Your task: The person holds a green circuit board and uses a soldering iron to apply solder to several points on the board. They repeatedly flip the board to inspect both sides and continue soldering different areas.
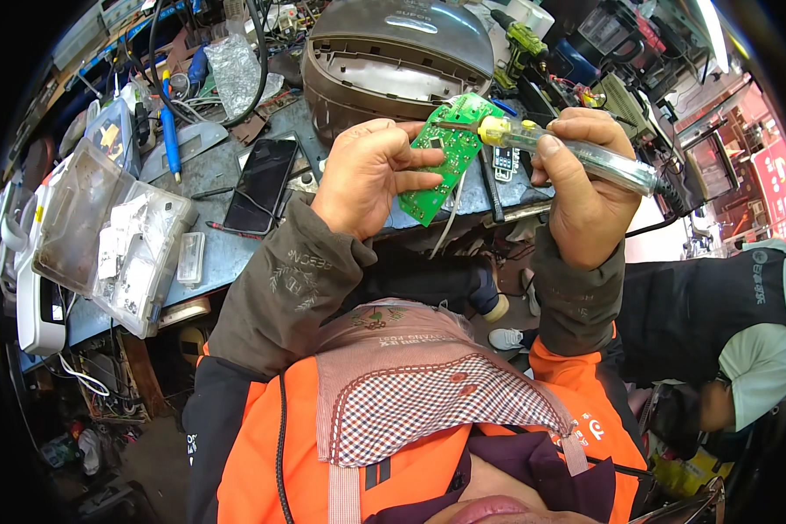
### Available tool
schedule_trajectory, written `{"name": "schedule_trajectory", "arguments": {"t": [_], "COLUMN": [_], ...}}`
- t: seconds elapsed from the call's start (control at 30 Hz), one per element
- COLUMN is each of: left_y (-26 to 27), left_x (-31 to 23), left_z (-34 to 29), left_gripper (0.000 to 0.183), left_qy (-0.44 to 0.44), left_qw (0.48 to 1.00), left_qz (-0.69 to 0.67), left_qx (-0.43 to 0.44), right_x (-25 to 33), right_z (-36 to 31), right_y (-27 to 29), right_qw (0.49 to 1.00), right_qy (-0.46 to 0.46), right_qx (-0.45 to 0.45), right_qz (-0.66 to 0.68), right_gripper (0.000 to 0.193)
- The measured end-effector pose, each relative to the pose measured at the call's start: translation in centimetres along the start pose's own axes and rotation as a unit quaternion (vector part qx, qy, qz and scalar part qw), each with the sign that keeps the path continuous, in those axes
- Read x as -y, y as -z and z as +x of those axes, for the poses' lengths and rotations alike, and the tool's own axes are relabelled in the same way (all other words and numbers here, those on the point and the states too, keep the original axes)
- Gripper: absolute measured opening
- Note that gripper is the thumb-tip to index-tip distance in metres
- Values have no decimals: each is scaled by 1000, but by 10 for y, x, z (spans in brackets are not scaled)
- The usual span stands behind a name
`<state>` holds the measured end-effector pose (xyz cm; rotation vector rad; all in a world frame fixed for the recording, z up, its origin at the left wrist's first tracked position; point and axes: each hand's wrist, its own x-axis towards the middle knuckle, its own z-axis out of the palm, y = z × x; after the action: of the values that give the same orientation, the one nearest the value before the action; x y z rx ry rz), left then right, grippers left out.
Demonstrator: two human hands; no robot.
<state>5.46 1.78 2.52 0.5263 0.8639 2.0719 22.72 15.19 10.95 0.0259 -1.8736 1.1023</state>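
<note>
A: Where to work?
B: At the cluttered workbench (210, 166), just in front of the brown appliance housing (410, 52). Allow elbow room; avoid knocking either.

A: How to guide the clear-handled tool (592, 162)?
B: Treat as hot: apparently a soldering tool, judging by shape. Bring in from the right at a low slant. Press lightly, to spare neighbouring spots.

A: And how to place the green circuit board (458, 162)?
B: Hold in the air, as now, near the front edge of the workbench and before the housing. Better, probably, to brace the wrists against that edge for steadiness.

A: Now to the grip. How far closed?
B: At the right hand (589, 201): wrapped around the handle, with thumb (552, 150) laid on top. At the left hand (354, 179): closed to about board thickness, with fingers (426, 158) across the left edge. Behind the board: hidden.

A: Touching at the metal tip (439, 124)?
B: Poised at the upper part of the board; impossible to tell contact from a slight gap.
</note>
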Motion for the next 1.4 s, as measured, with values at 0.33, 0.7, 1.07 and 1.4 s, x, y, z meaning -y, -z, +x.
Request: {"name": "schedule_trajectory", "arguments": {"t": [0.33, 0.7, 1.07, 1.4], "left_y": [-2, 0, -1, -3], "left_x": [-2, 2, 3, 4], "left_z": [0, 1, 3, 2], "left_gripper": [8, 31, 27, 33], "left_qy": [6, 3, 5, 7], "left_qw": [1000, 999, 999, 998], "left_qz": [10, 32, 39, 56], "left_qx": [13, 7, 2, -3], "right_x": [-2, -3, -5, -3], "right_z": [1, 1, 1, -1], "right_y": [2, 0, 3, 2], "right_qw": [1000, 1000, 1000, 1000], "right_qy": [15, 13, 21, 13], "right_qx": [11, 7, 0, -1], "right_qz": [-22, -1, -22, -12], "right_gripper": [12, 12, 12, 13]}}
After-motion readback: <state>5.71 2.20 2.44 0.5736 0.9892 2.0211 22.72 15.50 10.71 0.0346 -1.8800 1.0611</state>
